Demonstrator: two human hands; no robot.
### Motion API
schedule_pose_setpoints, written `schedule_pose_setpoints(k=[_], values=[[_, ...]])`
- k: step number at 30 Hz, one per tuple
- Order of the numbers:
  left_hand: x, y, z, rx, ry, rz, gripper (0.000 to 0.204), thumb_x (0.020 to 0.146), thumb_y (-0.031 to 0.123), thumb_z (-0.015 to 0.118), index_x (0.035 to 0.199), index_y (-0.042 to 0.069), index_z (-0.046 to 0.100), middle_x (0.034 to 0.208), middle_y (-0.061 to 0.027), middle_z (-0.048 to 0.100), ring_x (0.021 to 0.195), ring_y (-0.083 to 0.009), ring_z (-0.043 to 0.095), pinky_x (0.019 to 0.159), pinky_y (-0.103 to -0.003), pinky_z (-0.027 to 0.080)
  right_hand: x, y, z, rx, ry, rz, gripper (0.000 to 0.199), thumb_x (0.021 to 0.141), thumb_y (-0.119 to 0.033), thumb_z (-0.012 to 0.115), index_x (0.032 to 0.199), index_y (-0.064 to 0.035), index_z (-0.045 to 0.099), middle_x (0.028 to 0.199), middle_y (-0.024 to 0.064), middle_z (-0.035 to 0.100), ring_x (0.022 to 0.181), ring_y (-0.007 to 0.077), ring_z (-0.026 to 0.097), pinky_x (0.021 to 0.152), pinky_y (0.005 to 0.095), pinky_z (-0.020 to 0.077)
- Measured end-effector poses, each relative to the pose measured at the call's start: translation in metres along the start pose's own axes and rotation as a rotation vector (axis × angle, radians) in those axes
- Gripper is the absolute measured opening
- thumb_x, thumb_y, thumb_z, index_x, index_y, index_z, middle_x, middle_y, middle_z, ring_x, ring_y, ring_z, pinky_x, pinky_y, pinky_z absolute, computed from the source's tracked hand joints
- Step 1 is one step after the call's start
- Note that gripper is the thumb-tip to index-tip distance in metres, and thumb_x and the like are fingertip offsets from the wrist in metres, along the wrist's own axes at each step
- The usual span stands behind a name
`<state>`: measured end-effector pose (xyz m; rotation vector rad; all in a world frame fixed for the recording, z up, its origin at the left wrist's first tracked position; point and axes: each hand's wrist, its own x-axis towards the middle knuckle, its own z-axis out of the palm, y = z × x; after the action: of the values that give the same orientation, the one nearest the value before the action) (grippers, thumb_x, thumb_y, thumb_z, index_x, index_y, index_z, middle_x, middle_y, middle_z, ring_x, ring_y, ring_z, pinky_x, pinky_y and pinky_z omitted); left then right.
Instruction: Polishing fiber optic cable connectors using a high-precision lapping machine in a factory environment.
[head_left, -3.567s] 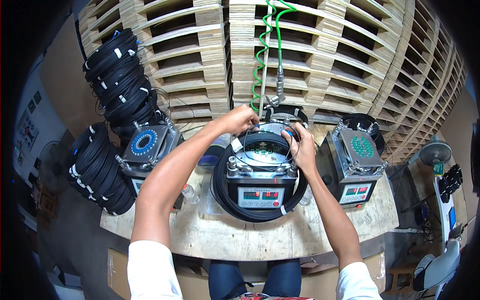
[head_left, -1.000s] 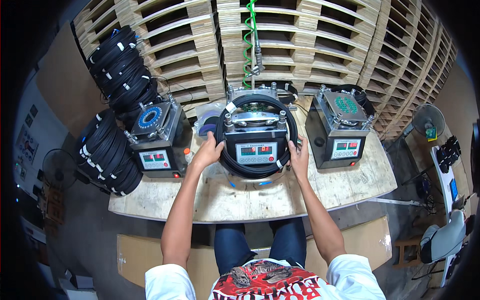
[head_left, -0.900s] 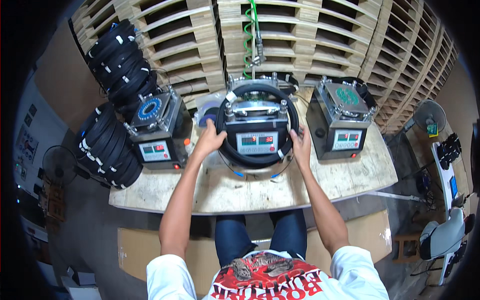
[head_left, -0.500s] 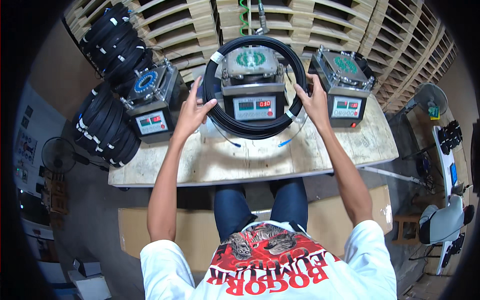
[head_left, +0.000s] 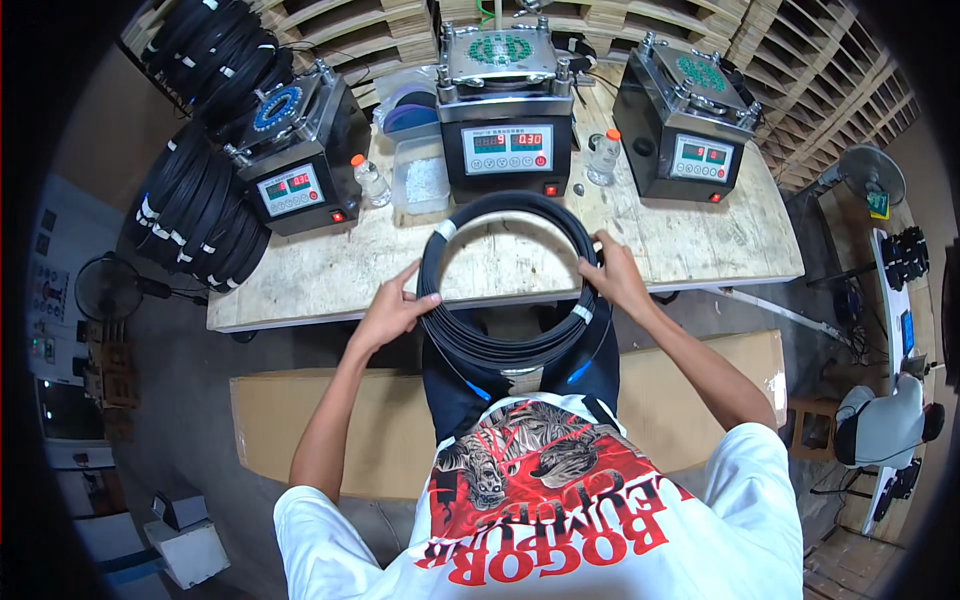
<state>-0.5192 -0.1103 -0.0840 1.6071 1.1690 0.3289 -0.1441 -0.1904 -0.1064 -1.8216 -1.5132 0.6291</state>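
A coil of black cable (head_left: 500, 352) is held up in front of me, over the table's near edge and my lap. My left hand (head_left: 393, 310) grips its left side, thumb on top. On the right side, my right hand (head_left: 616, 274) has its fingers closed round the loops. White ties (head_left: 583, 313) bind the coil. Two loose cable ends hang below it, each with a blue connector (head_left: 577, 375).
Three machines stand on the wooden table (head_left: 330, 295): left (head_left: 290, 192), middle (head_left: 508, 142) and right (head_left: 690, 150). Two orange-capped bottles (head_left: 605, 160) and a clear tub (head_left: 421, 185) sit between them. Black coils (head_left: 190, 215) are stacked at left. A person (head_left: 888, 425) sits far right.
Both hands have brought the coil down and toward me, from in front of the middle machine to over the table edge. The view has shifted, uncovering the tub and bottles.
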Motion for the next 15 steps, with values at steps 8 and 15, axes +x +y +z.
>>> schedule_pose_setpoints(k=[8, 15], values=[[0.027, -0.033, 0.017, 0.057, 0.048, 0.005, 0.081, 0.089, 0.021, 0.076, 0.153, -0.003, 0.033, 0.056, -0.0028, 0.056, 0.045, -0.0094, 0.052, 0.046, -0.027, 0.041, 0.012, 0.040, 0.033, -0.096, 0.043, -0.118, 0.038, 0.082, -0.011, 0.072, 0.109, 0.0116, 0.058, 0.099, 0.0307, 0.057, 0.091, 0.0462, 0.062, 0.080, 0.0460, 0.0515], [0.035, -0.029, 0.008, 0.146, 0.026, -0.053, 0.079, 0.087, 0.020, 0.077, 0.153, 0.003, 0.036, 0.065, -0.0088, 0.063, 0.048, -0.0139, 0.061, 0.047, -0.030, 0.049, 0.025, 0.044, 0.033, -0.207, -0.055, 0.019, 0.041, 0.086, -0.026, 0.074, 0.109, 0.0070, 0.062, 0.094, 0.0240, 0.062, 0.088, 0.0407, 0.064, 0.077, 0.0461, 0.0513]])
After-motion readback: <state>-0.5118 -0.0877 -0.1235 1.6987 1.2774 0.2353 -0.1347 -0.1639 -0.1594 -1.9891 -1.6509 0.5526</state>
